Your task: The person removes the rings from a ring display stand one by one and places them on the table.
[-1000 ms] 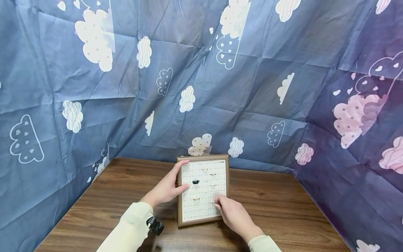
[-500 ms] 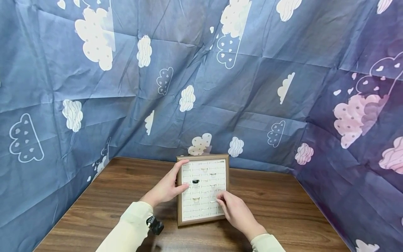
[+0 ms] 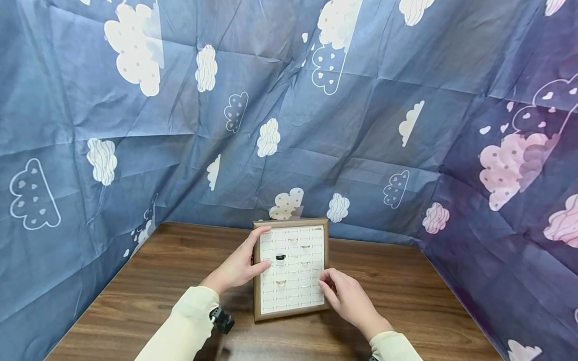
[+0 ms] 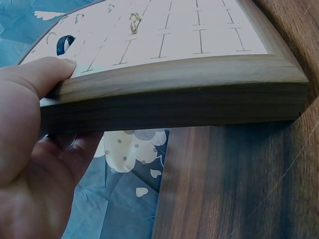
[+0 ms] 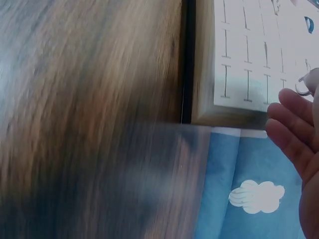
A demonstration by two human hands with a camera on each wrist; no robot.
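A wood-framed ring display [image 3: 289,315] with a white slotted insert stands tilted back on the table. My left hand [image 3: 237,268] grips its left edge, with the thumb [image 4: 52,72] on the front and fingers behind. A wide black ring [image 3: 280,257] sits in a slot beside that thumb, and a gold-toned ring [image 3: 281,283] sits lower down. At the lower right edge of the display is my right hand [image 3: 347,298]. Its thumb and forefinger pinch a thin silver ring [image 5: 299,90], partly hidden by the fingertips in the right wrist view.
Several other thin rings sit in slots over the white insert. The brown wood table [image 3: 397,301] extends on both sides of the display. Behind it hangs a blue cloud-patterned cloth [image 3: 361,125]. A black band device [image 3: 222,321] is on the left wrist.
My right hand has moved up and to the right, from the display's lower right slots to its right edge, with the ring. My left hand keeps its grip on the frame.
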